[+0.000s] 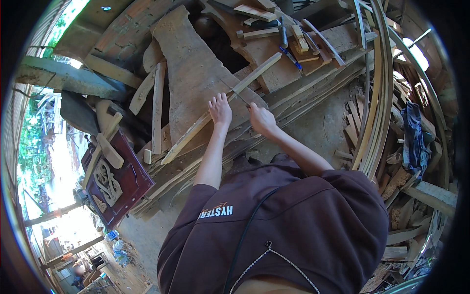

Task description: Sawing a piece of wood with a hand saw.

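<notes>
A long, pale wooden strip lies slantwise across a broad, rough-edged wooden slab. My left hand holds the strip near its middle, fingers bent over it and pressing it against the slab. Just to the right, my right hand is closed round the handle of what looks like a narrow hand saw. Its thin blade crosses the strip close to my left fingertips and points away to the far left. Teeth on the blade are too small to make out.
Wood offcuts and hand tools, one a blue-handled tool, lie at the far right of the stacked boards. Left stands a dark red panel with a pale carved ornament. Long curved strips rise on the right beside scrap wood.
</notes>
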A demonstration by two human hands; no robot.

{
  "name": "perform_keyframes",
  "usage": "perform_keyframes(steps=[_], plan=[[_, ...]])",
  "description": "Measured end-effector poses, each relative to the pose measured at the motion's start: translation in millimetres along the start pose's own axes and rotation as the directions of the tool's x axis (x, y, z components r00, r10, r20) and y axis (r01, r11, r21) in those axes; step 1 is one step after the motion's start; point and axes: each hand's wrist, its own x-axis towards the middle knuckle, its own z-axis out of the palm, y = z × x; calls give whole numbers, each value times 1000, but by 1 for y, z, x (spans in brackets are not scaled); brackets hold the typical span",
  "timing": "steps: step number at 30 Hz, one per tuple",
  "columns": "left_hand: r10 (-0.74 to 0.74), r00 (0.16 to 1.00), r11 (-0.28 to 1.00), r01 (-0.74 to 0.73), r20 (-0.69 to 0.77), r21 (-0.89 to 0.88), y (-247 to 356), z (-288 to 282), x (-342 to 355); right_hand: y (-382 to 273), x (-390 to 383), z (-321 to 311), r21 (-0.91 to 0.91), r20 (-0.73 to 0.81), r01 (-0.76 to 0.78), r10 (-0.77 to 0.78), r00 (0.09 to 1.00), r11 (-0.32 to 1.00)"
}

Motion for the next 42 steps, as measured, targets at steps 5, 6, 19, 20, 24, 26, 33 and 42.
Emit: perform_keyframes(steps=[5, 6, 19, 20, 24, 26, 33, 42], plan=[[-59, 998, 998, 58, -32, -31, 6, 8, 14, -9, 40, 12, -14, -97, -6, 5, 995, 1000], [-65, 997, 998, 64, -32, -29, 6, 8, 11, -9, 37, 12, -15, -94, -1, 0, 996, 1000], [-31, 1000, 999, 31, 6, -29, 14, -6, 5, 17, 18, 7, -8, -58, 93, -93, 994, 996], [-47, 999, 998, 48, 16, -40, 14, -5, 8, 19, 16, 7, 1, -57, 83, -83, 995, 997], [-50, 999, 999, 51, 19, -16, 15, 2, 9, 33, -11, 1, 12, -30, 52, -51, 998, 999], [-56, 998, 998, 56, 19, -20, 12, 0, 6, 41, -31, -4, -4, -14, 45, -45, 999, 999], [-6, 1000, 999, 6, -13, -48, 12, 4, 7, 16, 22, -2, -21, -44, 60, -61, 997, 998], [-85, 996, 996, 85, -4, -31, 10, 2, 0, 30, -28, 1, -14, 28, 11, -11, 1000, 1000]])
